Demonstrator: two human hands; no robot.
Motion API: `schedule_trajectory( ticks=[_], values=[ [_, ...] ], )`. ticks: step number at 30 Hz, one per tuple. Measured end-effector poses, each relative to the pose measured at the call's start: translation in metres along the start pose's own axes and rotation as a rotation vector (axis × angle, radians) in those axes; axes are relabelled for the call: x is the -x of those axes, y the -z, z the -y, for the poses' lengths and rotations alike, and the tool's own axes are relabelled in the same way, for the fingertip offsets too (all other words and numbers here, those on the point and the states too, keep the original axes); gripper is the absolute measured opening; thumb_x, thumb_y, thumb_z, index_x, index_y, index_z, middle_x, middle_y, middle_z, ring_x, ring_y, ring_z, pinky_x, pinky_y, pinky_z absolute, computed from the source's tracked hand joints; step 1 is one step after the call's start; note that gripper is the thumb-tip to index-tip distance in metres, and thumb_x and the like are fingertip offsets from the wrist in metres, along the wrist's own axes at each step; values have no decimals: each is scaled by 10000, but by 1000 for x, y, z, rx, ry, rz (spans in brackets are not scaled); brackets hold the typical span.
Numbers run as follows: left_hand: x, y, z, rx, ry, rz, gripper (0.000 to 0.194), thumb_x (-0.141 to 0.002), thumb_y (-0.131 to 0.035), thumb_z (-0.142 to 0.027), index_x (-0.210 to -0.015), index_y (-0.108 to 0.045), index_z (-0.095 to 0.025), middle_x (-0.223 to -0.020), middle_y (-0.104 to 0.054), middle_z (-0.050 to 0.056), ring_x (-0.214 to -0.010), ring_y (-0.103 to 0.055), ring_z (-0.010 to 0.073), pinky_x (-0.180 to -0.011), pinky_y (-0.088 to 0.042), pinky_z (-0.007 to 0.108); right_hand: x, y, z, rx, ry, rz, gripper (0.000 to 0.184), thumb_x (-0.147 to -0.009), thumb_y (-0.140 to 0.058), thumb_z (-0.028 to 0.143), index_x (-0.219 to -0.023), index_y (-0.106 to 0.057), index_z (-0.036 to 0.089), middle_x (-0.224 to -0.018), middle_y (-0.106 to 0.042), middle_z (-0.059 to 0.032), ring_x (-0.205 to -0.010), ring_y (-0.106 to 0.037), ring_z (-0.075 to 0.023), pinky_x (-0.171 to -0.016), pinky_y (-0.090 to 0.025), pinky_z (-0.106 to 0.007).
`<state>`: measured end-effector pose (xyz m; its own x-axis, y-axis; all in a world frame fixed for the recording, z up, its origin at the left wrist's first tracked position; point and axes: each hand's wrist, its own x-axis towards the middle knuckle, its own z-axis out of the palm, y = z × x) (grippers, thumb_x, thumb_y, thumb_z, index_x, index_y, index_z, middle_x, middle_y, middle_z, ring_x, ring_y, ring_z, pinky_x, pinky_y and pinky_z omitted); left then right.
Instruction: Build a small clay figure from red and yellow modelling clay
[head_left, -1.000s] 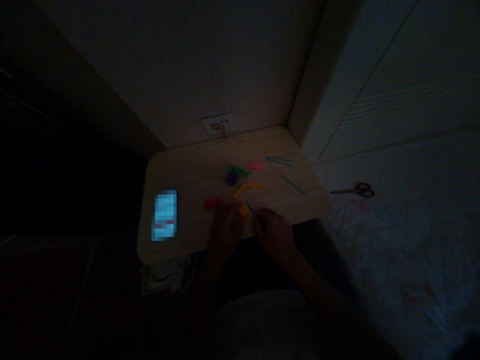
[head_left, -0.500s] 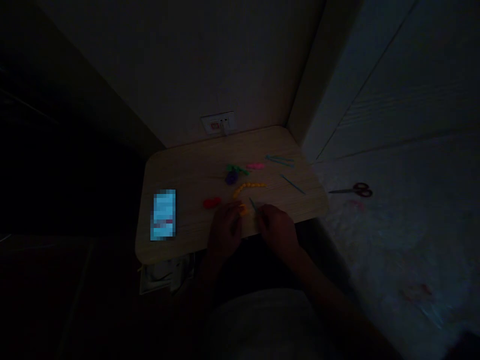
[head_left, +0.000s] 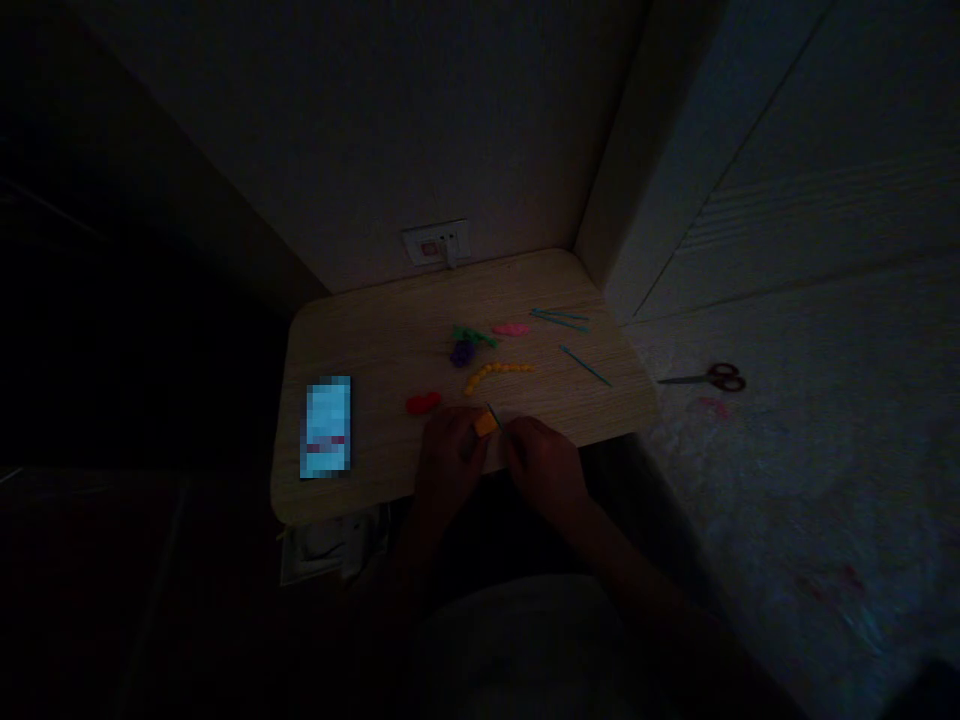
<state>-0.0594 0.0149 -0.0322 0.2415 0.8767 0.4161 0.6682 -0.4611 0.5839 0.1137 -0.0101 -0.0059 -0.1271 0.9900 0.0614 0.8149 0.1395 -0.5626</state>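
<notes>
At the near edge of the table point(head_left: 360, 330), the left hand point(head_left: 448, 455) has its grip pinched on a small orange piece point(head_left: 485, 424). The right hand point(head_left: 544, 465), just beside it, grasps a thin teal stick point(head_left: 495, 416) whose tip meets the orange piece. A yellow bead string point(head_left: 497, 373) lies just beyond the orange piece.

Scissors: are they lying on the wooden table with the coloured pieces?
No, the scissors lie on the pale surface to the right of the wooden table, beyond its edge.
</notes>
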Motion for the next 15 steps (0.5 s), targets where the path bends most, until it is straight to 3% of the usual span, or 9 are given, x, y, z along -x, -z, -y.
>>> schedule_trajectory(
  ticks=[8, 15],
  values=[
    [-1, -1, -1, 4, 9, -31, 211, -935, -669, -239, -1146, -673, -223, -1135, -720, 77, -1113, -647, 272, -1055, -509, 473, 0, 1, 6, 15, 7, 37, 155, -998, -549, 165, -972, -701, 187, -1010, -753, -89, -912, -695, -224, -774, -453, -297],
    [0, -1, -4, 7, 1, -20, 270, -966, -641, -228, -1235, -639, -240, -1175, -721, 77, -1133, -650, 261, -1051, -519, 468, 0, 1, 5, -5, -13, 14, 128, -989, -563, 160, -1014, -688, 178, -1033, -752, -83, -931, -703, -226, -776, -442, -296]
  ],
)
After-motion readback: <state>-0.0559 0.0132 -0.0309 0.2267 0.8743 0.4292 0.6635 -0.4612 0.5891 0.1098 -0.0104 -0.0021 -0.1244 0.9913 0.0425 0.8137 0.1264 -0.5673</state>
